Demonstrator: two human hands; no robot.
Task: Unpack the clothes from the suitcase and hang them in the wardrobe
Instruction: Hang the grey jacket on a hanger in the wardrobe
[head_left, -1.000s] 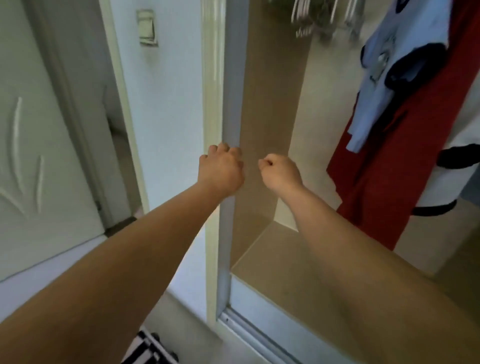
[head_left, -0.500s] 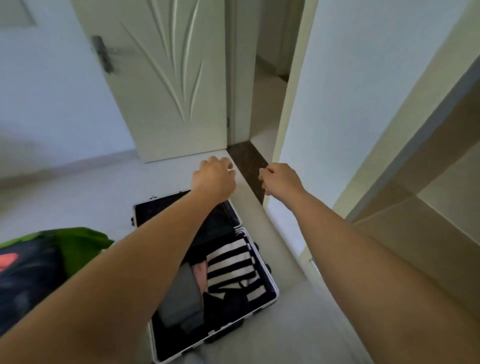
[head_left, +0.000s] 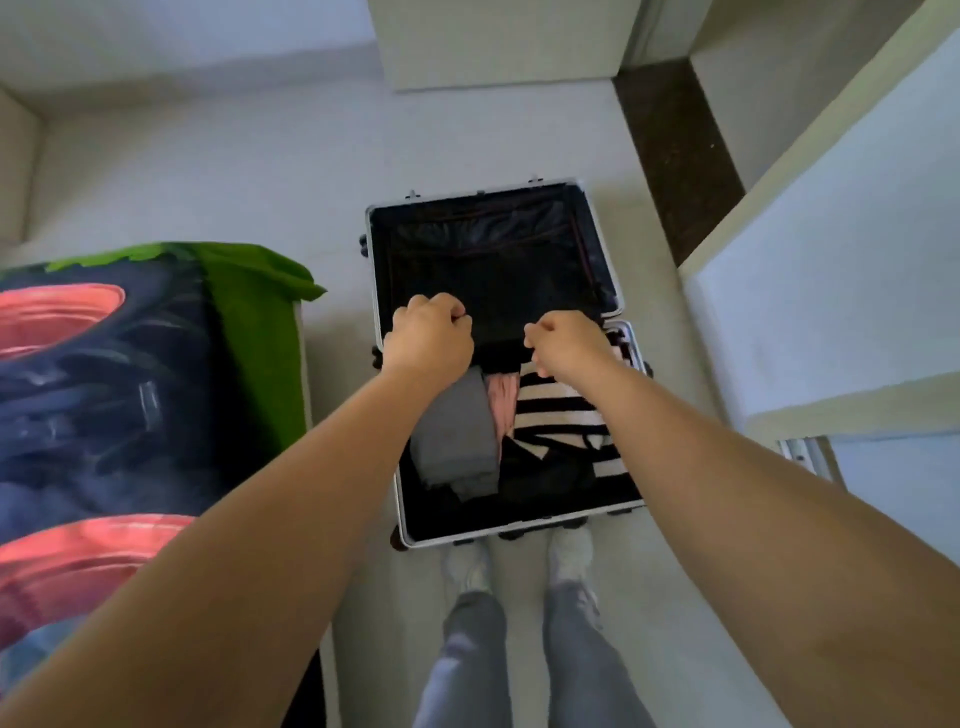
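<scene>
An open suitcase (head_left: 383, 291) with a silver frame and black lining lies on the pale floor right in front of my feet. Its near half holds a folded grey garment (head_left: 453, 441), a pink garment (head_left: 503, 400), a black-and-white striped garment (head_left: 558, 410) and a black garment (head_left: 545, 475). The far half looks empty. My left hand (head_left: 428, 338) and my right hand (head_left: 566, 345) hover above the suitcase's middle, fingers curled into loose fists, holding nothing. The wardrobe's inside is out of view.
A bed with a dark, green and pink cover (head_left: 130, 384) stands at the left. The wardrobe's white side panel (head_left: 831, 291) and sliding rail (head_left: 802, 457) are at the right. A dark door threshold (head_left: 675, 150) lies beyond the suitcase.
My view has swung from the wardrobe with hanging clothes, past the door, down to the suitcase on the floor. Both hands stayed curled and empty throughout.
</scene>
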